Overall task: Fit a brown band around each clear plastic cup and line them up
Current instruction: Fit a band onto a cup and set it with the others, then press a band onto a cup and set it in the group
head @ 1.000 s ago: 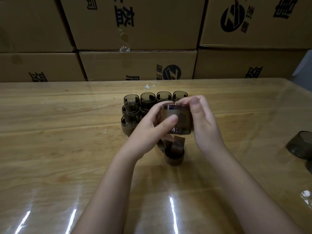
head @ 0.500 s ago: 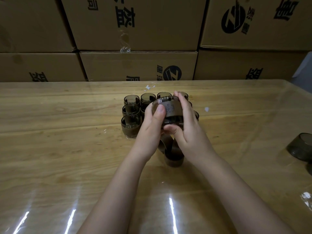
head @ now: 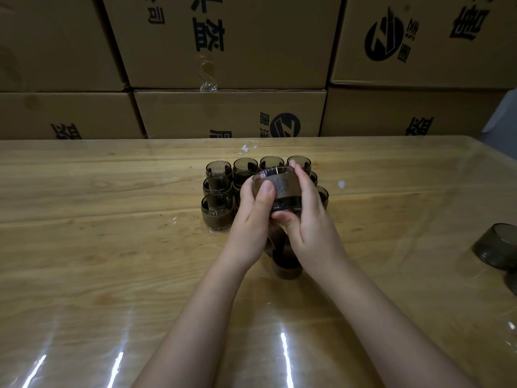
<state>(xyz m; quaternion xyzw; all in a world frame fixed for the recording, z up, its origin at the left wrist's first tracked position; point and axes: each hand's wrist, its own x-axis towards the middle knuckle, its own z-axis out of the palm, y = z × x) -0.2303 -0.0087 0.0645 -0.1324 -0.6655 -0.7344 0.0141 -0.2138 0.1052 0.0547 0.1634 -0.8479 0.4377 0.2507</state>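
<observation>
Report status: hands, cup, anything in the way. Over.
Left hand and right hand both hold one cup above the table. Brown band around it. Banded cups crowd right behind; loose bands underneath.

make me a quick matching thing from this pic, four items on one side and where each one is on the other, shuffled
Things
1. held cup
2. banded cups
3. loose brown bands
4. spare cup

Places
a. near the right edge of the table
b. gripped between the left hand and the right hand
c. on the table, below the wrists
d. standing in rows behind the hands

Pairs: 1-b, 2-d, 3-c, 4-a
</observation>
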